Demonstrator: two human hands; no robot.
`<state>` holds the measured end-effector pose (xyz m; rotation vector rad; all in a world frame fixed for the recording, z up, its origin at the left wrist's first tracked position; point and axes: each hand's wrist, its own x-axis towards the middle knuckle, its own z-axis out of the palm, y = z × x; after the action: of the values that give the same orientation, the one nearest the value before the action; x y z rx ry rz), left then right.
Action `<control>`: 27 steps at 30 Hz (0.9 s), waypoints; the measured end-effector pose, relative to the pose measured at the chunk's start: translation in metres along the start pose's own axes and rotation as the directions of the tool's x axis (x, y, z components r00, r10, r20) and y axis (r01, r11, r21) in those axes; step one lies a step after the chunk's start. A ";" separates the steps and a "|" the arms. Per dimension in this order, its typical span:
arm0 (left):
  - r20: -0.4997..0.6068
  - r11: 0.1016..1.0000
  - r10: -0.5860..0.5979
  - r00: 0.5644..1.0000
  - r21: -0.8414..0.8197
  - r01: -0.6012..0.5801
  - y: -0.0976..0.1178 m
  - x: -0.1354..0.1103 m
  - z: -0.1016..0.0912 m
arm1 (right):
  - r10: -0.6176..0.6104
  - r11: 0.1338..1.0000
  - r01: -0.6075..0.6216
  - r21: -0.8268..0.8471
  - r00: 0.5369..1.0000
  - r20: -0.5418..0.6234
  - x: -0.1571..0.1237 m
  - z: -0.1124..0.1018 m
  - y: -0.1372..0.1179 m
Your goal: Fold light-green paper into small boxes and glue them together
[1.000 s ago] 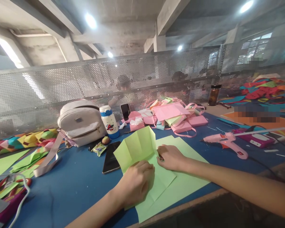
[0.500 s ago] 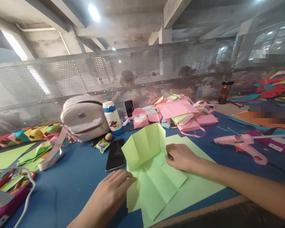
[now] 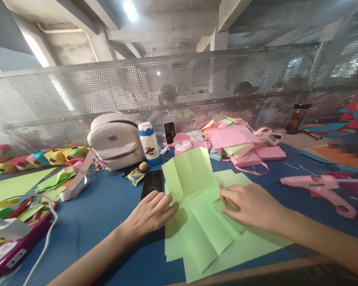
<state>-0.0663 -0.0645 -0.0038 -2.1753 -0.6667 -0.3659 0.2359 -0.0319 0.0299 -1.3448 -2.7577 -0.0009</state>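
A sheet of light green paper [image 3: 193, 171] creased into panels stands before me, its far panel raised and its near panels lying low. My left hand [image 3: 150, 214] is at its left edge by the fold, fingers curled and closed on the paper. At the right edge my right hand [image 3: 253, 204] has its bent fingertips on the paper by the same fold, with a small gap showing between thumb and forefinger. More flat green sheets [image 3: 265, 238] lie beneath. A dark phone [image 3: 153, 182] lies just beyond my left hand, partly covered by it.
A pink glue gun [image 3: 319, 186] lies at right. Behind stand a pale backpack [image 3: 116, 143], a bottle [image 3: 149, 147] and a pile of pink paper pieces [image 3: 235, 139]. At left are a purple power strip [image 3: 20, 246] and its white cable. A perforated metal screen [image 3: 122, 91] closes the back.
The raised panel has tipped further back and opened out. My left hand has moved up along the left edge, and the right hand's fingers have spread a little. The view has shifted left.
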 end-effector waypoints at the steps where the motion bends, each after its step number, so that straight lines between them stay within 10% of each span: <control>1: -0.014 1.000 0.004 1.000 0.000 -0.004 -0.001 0.001 0.002 | -0.025 1.000 0.025 0.014 1.000 0.008 -0.001 0.002 -0.002; 16: 0.053 0.884 -0.338 0.940 -0.326 0.336 -0.011 0.018 0.020 | -0.281 0.959 0.281 0.022 0.960 -0.008 0.006 0.016 -0.033; 23: 0.509 0.049 -0.603 0.614 -0.745 0.665 0.026 0.027 0.013 | -0.264 0.962 0.264 0.078 0.964 -0.001 0.008 0.020 -0.030; 27: 0.614 -0.189 -0.628 0.478 -0.716 0.672 0.041 0.035 0.018 | -0.277 0.957 0.277 0.091 0.961 -0.008 0.010 0.024 -0.031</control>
<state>-0.0137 -0.0603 -0.0248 -2.6051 -2.1294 -1.7449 0.2040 -0.0425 0.0078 -0.9289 -2.8857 0.1110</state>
